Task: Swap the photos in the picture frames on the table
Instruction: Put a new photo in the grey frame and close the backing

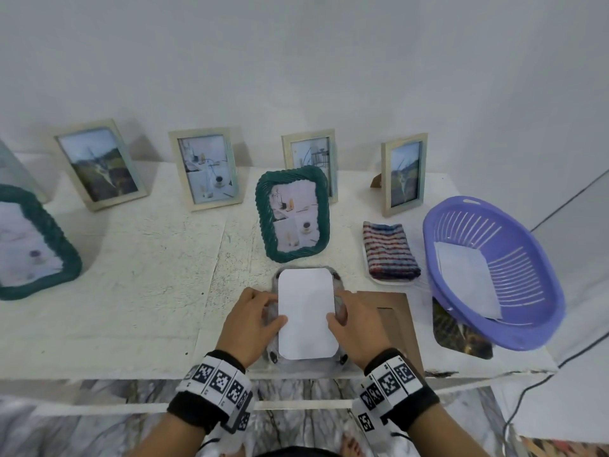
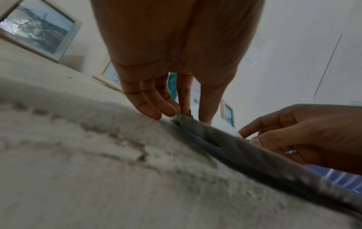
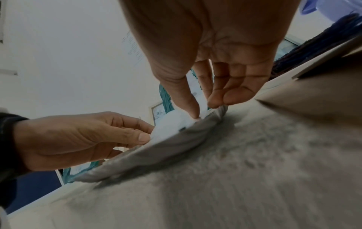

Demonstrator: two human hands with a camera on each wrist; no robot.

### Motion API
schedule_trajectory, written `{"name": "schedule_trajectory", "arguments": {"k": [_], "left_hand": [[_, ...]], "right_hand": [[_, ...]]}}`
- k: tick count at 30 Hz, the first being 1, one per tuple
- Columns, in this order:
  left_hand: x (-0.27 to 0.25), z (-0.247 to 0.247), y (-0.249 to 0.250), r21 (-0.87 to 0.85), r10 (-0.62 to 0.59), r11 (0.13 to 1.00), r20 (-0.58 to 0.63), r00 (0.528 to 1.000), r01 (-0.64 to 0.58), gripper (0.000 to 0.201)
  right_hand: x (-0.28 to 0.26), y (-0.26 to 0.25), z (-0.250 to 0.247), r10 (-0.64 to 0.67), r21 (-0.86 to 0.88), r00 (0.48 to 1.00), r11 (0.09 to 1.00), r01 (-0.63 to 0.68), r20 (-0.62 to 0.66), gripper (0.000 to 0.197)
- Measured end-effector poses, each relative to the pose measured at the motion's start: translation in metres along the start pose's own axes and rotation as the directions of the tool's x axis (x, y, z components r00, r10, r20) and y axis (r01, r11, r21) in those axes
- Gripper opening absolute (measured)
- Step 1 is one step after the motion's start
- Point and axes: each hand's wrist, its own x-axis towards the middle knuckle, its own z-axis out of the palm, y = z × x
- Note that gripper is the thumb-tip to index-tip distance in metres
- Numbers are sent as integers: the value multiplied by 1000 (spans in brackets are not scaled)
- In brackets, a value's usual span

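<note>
Head view: both hands work at a grey frame (image 1: 339, 293) lying face down at the near table (image 1: 138, 258) edge, with a white photo (image 1: 304, 311) lying blank side up on its back. The left hand (image 1: 252, 319) sits at the photo's left edge, thumb on the white sheet, fingers bent down onto the frame's left rim. The right hand (image 1: 352, 324) mirrors it at the right edge, thumb on the sheet, fingers curled over the right rim. Right wrist view: the right thumb (image 3: 188, 99) and fingertips pinch the sheet's edge against the rim; the left thumb (image 3: 144, 137) presses the opposite edge. Whether the sheet is seated inside the frame or only resting on it cannot be told.

Just beyond the hands stands a green frame (image 1: 293, 212) holding a 4-panel photo. Under and right of the right hand lies a brown backing board (image 1: 395, 321). Farther right, a purple basket (image 1: 514, 268) holds a white sheet and overlaps a dark loose photo (image 1: 461, 338). A striped cloth (image 1: 390, 252) lies beyond the right hand. 4 pale frames (image 1: 206, 169) stand along the wall beyond both hands. A 2nd green frame (image 1: 29, 242) stands far left of the left hand.
</note>
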Motion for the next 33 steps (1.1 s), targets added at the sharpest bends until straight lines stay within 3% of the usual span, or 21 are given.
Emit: {"name": "schedule_trajectory", "arguments": {"k": [8,11,15,19,24,28,33], "left_hand": [[0,6,-10,-38,30,999,3,1000,-30,49],[0,6,-12,-52,37,998,2,999,-37,46],[0,6,-13,-73,44,996,1,999,-44,44],[0,7,-15,-87,44,995,-2,999,-44,43],[0,7,-15,-100,54,994,3,999,-53,43],[0,6,-16,-112,61,992,-13,998,-63,42],[-3,5,-23,-179,83,980,-34,996,-88,37]], "right_hand": [[5,3,7,-37,-45,999,998,37,11,5],[5,5,8,-16,-18,1000,1000,16,14,18],[5,5,7,6,12,1000,1000,-6,7,7],[4,2,4,32,27,999,999,-32,2,15],[4,-1,2,29,43,1000,999,-29,-9,41],[-2,-5,-8,74,93,997,993,-73,-7,6],[-15,13,-33,116,-202,986,969,-139,-121,36]]}}
